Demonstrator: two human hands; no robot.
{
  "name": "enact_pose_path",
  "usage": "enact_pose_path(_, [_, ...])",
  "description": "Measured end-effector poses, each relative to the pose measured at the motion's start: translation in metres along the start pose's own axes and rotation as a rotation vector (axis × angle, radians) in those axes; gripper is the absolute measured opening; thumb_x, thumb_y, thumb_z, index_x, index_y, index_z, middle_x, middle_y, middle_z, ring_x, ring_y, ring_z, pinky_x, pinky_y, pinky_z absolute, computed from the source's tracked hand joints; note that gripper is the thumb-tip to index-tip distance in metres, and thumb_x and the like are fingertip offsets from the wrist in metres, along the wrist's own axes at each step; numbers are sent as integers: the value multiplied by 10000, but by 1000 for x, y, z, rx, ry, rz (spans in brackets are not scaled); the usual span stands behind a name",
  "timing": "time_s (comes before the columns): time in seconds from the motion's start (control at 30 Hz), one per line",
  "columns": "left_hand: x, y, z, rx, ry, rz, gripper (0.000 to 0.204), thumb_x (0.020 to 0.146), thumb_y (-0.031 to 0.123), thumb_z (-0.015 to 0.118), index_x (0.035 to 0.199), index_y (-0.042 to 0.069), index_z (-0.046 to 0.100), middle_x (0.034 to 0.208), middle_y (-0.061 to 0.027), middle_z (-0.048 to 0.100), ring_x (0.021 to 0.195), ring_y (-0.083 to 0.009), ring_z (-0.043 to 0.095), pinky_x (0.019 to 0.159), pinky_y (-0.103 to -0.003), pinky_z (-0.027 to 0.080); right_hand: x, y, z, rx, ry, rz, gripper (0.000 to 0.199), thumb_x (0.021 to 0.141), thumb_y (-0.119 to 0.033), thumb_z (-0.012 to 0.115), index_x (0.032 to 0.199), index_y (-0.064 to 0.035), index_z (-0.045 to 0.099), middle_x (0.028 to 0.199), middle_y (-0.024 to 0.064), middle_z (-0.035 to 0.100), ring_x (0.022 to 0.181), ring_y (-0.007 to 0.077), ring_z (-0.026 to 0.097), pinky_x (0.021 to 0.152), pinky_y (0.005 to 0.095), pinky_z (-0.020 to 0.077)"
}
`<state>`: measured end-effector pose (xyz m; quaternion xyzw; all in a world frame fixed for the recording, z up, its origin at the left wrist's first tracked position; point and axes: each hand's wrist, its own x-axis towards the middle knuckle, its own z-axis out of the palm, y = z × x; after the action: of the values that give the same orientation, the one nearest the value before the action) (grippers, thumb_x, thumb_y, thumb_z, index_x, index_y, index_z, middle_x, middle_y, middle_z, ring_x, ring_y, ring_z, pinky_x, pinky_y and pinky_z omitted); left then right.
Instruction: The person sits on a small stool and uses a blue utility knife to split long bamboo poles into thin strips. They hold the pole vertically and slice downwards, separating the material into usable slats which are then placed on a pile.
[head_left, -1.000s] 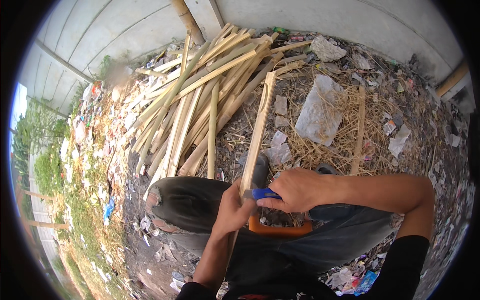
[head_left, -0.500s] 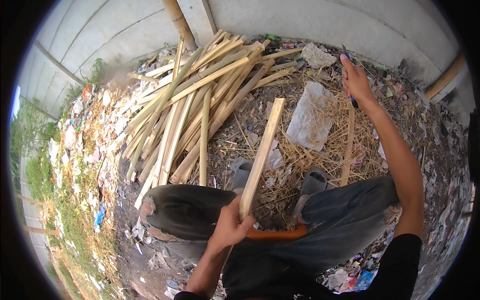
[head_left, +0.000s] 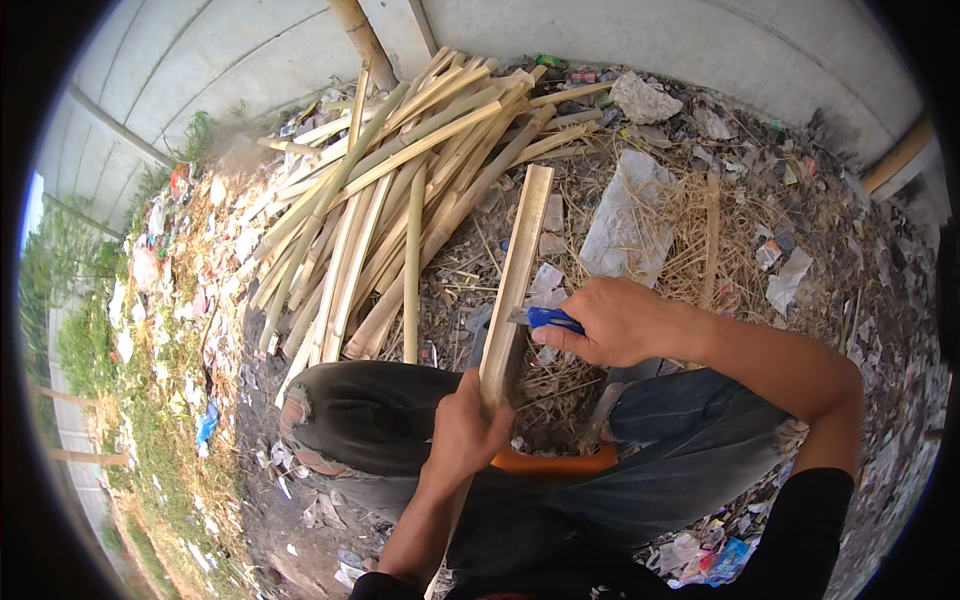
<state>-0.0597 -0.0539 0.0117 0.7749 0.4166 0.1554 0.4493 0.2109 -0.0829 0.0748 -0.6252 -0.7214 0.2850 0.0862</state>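
My left hand (head_left: pixel 465 425) is wrapped round the lower part of a split bamboo strip (head_left: pixel 521 245), which slants up and away between my knees. In my right hand (head_left: pixel 620 322) is a knife with a blue handle (head_left: pixel 553 319). Its short blade (head_left: pixel 519 315) lies against the right edge of the strip, a little above my left hand. The strip's pale, hollowed inner face is turned up toward me. Its lower end passes under my left forearm.
A heap of split bamboo strips (head_left: pixel 400 200) lies ahead to the left, by a bamboo post (head_left: pixel 362 45) and a concrete wall (head_left: pixel 640 35). Beyond my right hand are a grey slab (head_left: pixel 628 215), straw (head_left: pixel 740 230) and a rock (head_left: pixel 645 98). An orange seat edge (head_left: pixel 555 463) shows between my legs.
My right hand has come down and leftward with the knife, from far right to the strip's edge. The strip has tipped slightly left in my left hand.
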Motion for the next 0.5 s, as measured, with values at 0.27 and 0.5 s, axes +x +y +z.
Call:
enact_pose_path(0.27, [-1,0,-3,79,-30,-19,323,837,142,710,1022,-41,518,694,-293,638,708,-516,653,609,-545,521,16,25,-16,-116,115,77,685,1029,-580,488,775,24,686,689,257,655,686,456,671,668,548,534])
enact_pose_path(0.5, [-21,1,-4,-13,-84,98,317,821,155,722,960,-33,509,671,-286,621,691,-515,643,592,-535,514,5,144,-91,75,770,562,715,1066,-573,463,659,14,467,520,68,346,512,203,355,536,437,334])
